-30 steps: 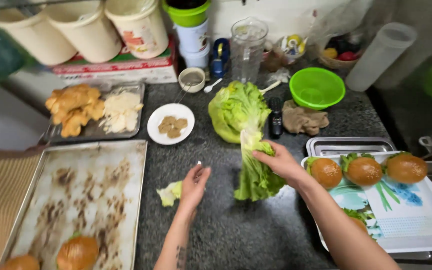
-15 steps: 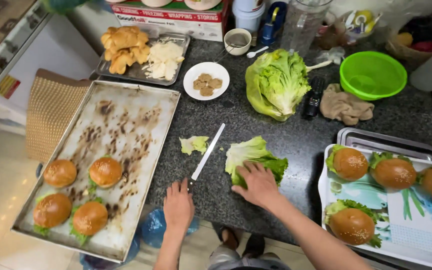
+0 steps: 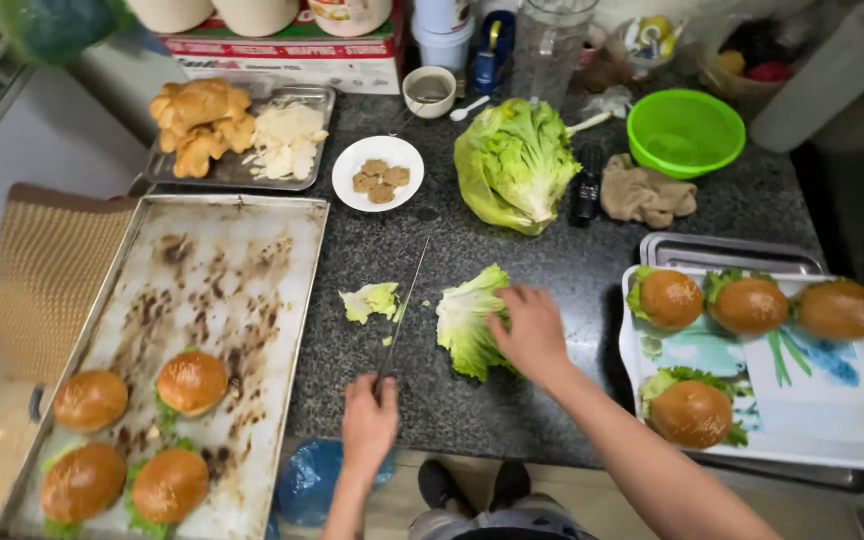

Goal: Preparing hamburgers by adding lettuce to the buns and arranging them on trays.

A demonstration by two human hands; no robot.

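My left hand (image 3: 369, 418) grips the handle of a long knife (image 3: 407, 303) whose blade lies flat on the dark granite counter (image 3: 552, 270), pointing away from me. My right hand (image 3: 527, 330) presses down on a lettuce leaf (image 3: 467, 318) just right of the blade. A small cut lettuce piece (image 3: 370, 301) lies left of the blade. The lettuce head (image 3: 515, 165) sits farther back on the counter.
A scorched baking tray (image 3: 222, 300) at left holds several burgers (image 3: 190, 383). A white tray (image 3: 812, 400) at right holds several more burgers (image 3: 692, 412). At the back are a green bowl (image 3: 685, 130), a small plate of patties (image 3: 378, 172), a tray of fried pieces (image 3: 197, 118), and a brown cloth (image 3: 646, 194).
My left hand has closed on the knife handle. My right hand stays on the leaf. The camera has shifted slightly, bringing the counter closer.
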